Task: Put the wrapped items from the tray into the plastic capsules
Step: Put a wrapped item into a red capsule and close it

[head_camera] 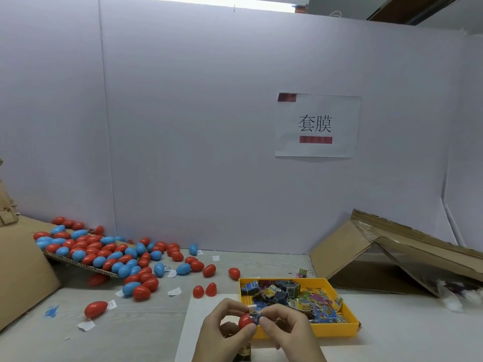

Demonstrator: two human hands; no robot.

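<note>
Sign [316, 125] on partition reads "套膜"; wrapper print illegible.

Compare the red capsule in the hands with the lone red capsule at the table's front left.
The left hand grips the held capsule off the table; the lone capsule lies untouched on it. The right hand pinches a wrapped item at the held capsule's open end; the lone capsule looks closed. Both are red.

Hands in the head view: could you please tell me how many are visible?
2. The left hand grips a red capsule in front of the yellow tray; the right hand, beside it, pinches a wrapped item against the capsule.
</note>
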